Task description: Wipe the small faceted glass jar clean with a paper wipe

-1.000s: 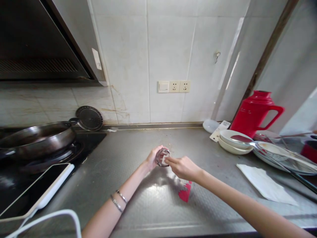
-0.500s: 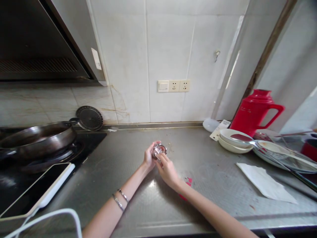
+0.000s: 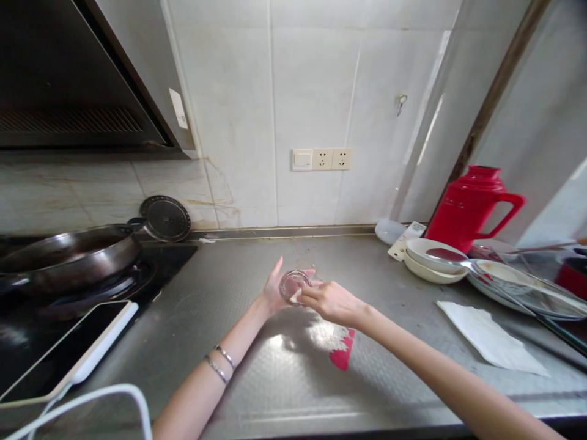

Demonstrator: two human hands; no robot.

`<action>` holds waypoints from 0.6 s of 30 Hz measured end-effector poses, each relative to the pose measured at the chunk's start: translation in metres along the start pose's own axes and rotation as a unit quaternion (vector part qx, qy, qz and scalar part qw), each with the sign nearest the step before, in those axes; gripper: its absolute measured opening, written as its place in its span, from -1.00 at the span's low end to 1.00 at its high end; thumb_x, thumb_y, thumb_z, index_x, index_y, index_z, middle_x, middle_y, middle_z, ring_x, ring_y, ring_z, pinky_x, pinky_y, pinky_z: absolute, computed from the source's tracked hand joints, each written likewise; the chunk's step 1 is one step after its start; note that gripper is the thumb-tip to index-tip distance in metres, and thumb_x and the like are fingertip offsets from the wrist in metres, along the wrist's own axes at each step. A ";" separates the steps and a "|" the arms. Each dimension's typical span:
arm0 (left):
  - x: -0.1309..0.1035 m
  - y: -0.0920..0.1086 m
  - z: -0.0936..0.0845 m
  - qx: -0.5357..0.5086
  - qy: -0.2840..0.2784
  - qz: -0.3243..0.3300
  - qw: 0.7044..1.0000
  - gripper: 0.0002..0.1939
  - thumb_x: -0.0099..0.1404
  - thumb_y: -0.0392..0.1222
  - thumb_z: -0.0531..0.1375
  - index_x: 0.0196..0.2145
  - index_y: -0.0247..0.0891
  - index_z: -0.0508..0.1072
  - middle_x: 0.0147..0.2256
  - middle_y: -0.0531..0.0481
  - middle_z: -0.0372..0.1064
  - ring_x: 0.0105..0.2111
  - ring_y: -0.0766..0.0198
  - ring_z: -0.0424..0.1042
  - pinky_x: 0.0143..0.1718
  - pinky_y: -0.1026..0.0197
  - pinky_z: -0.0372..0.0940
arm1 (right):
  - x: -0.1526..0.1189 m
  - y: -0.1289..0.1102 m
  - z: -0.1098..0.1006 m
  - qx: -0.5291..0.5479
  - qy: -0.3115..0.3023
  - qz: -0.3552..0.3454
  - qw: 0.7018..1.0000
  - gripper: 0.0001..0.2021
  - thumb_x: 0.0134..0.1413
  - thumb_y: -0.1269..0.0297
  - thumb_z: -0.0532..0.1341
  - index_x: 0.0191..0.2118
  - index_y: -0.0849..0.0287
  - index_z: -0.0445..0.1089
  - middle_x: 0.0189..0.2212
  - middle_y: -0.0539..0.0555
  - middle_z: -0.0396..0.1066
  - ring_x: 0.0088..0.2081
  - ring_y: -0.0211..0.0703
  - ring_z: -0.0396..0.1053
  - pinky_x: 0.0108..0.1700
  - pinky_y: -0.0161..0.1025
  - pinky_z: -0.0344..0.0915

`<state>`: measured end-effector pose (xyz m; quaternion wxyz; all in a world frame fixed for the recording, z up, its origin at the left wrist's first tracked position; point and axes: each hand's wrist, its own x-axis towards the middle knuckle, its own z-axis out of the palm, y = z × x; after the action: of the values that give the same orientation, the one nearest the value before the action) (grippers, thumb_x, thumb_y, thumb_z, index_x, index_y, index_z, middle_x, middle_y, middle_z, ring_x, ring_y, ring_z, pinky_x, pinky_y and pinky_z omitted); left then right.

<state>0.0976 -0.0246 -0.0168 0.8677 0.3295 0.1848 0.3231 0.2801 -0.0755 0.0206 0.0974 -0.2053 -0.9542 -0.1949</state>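
While at left hand (image 3: 273, 293), cup (image 3: 290, 280) mouth toward camera.

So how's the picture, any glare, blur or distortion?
Head view: bright glare patches on the metal counter, soft shadow around them; fine detail on the round glass in the left hand is blurry; the red flask leans outward, probably wide-angle distortion.

- Kitchen, by its fittings
- Left: metal pan (image 3: 73, 260) on black hob (image 3: 41, 311)
- Upper left: dark range hood (image 3: 73, 79)
- Right: stacked bowls (image 3: 435, 269), red flask (image 3: 468, 208)
- Centre: metal worktop (image 3: 220, 269) against tiled wall (image 3: 229, 79) with sockets (image 3: 332, 159)
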 end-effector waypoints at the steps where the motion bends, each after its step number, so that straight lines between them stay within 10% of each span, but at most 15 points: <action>1: 0.000 0.001 -0.002 0.012 0.004 -0.023 1.000 -0.18 0.26 0.35 -0.15 0.02 -0.48 0.39 -0.28 -0.36 0.51 -0.39 0.04 0.50 -0.39 0.13 0.31 | -0.001 0.001 -0.004 -0.019 -0.015 -0.027 0.999 -0.76 0.31 0.49 -0.09 -0.18 0.24 0.32 -0.33 0.07 0.38 -0.46 -0.29 0.30 -0.45 -0.31 0.17; 7: -0.003 -0.002 0.000 0.042 0.022 -0.087 0.995 -0.44 0.28 0.17 0.02 -0.23 -0.43 0.51 -0.46 -0.21 0.51 -0.48 0.10 0.48 -0.32 0.04 0.35 | -0.008 0.009 -0.010 -0.073 -0.069 -0.067 0.993 -0.72 0.34 0.45 -0.12 -0.24 0.25 0.31 -0.32 0.07 0.36 -0.50 -0.36 0.27 -0.52 -0.32 0.04; 18: 0.006 -0.018 0.003 0.011 0.046 -0.002 0.999 -0.67 0.23 -0.09 0.12 -0.25 -0.44 0.49 -0.42 -0.14 0.50 -0.46 0.17 0.46 -0.33 0.09 0.33 | -0.022 -0.006 -0.009 0.033 -0.124 0.117 0.985 -0.62 0.06 0.54 0.06 0.00 0.11 0.27 -0.12 0.10 0.42 -0.48 -0.28 0.38 -0.52 -0.32 0.03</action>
<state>0.1117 -0.0319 -0.0284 0.8553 0.3236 0.2282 0.3342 0.2983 -0.0914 0.0209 0.0069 -0.3350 -0.9341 -0.1234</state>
